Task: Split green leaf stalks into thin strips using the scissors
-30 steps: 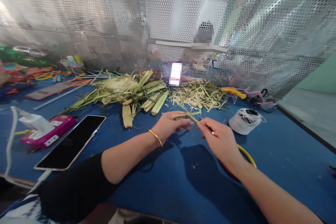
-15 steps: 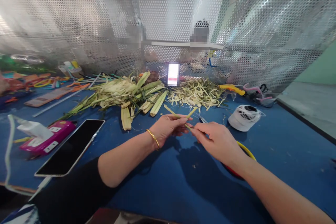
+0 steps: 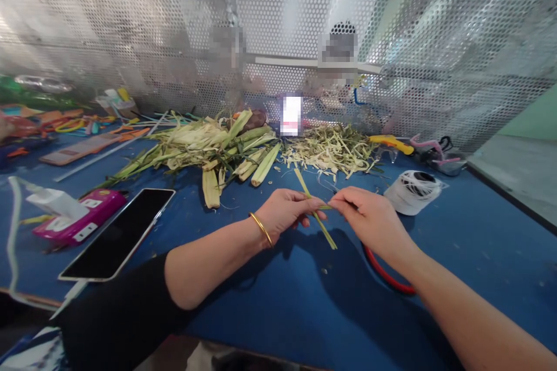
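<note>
Between thumb and fingers, my left hand [image 3: 293, 208] pinches thin green plant strips [image 3: 327, 233] where they cross. One long strip slants down past the fingers, and a shorter one points toward my right hand [image 3: 354, 207]. The fingertips of that right hand are closed on the end of the shorter strip. Under my right wrist lies a tool's red handle [image 3: 387, 273], largely covered by the forearm. Behind the hands are a pile of stalks and leaves [image 3: 195, 148] and a heap of shredded strips [image 3: 333, 149].
A spool of white thread [image 3: 411, 192] stands right of my hands. On the left lie a phone [image 3: 119, 235] and a magenta power strip [image 3: 82, 217] with a white charger. Pink-framed glasses [image 3: 439, 151] and a yellow-handled tool [image 3: 391, 144] rest near the perforated metal screen [image 3: 278, 23].
The crossed strips have turned in my left hand, so the long one now points down and right. My right hand has moved slightly right and up, to the other strip's end.
</note>
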Available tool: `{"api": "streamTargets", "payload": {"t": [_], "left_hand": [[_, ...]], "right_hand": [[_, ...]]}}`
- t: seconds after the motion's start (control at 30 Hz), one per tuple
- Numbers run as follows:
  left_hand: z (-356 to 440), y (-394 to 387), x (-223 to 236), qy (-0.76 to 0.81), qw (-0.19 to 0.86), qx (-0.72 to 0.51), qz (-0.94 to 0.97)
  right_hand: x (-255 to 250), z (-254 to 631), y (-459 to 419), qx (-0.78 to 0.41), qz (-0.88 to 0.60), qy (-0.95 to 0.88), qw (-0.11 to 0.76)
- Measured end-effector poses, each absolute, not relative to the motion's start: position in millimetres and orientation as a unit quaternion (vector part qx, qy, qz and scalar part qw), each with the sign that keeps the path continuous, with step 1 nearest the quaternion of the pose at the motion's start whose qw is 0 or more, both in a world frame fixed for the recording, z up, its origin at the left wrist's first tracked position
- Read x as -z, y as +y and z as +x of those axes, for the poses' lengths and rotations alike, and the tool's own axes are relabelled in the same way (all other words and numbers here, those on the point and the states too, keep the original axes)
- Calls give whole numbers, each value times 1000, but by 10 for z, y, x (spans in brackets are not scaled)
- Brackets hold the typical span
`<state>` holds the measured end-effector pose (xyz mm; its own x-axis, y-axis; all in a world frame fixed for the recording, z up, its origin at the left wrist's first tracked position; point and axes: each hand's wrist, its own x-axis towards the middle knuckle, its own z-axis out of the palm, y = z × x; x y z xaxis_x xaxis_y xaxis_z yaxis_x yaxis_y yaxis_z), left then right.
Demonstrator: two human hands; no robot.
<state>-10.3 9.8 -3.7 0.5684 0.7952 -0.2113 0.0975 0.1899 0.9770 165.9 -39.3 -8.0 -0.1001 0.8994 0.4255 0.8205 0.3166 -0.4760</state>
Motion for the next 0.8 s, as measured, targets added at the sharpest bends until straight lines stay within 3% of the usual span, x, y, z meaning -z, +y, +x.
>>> {"api": "streamTargets", "payload": {"t": [0.2,0.43,0.53,0.63,0.8], "left_hand": [[-93,49,47,360,663,-201,625],[-35,-72,78,332,639,-114,685],[-57,-42,61,347,567,-125,737],[-91,2,47,359,517,-158,761],[-88,31,60,384,581,-200,689]], "right_hand": [[63,1687,-368,-46,-573,-734,361],[43,1559,-393,-248,-574,-687,371],[48,1537,-402,-270,-570,-657,414],[25,1536,-427,-239,-578,-634,454],[-52,1509,-531,-70,-576,-670,463]]}}
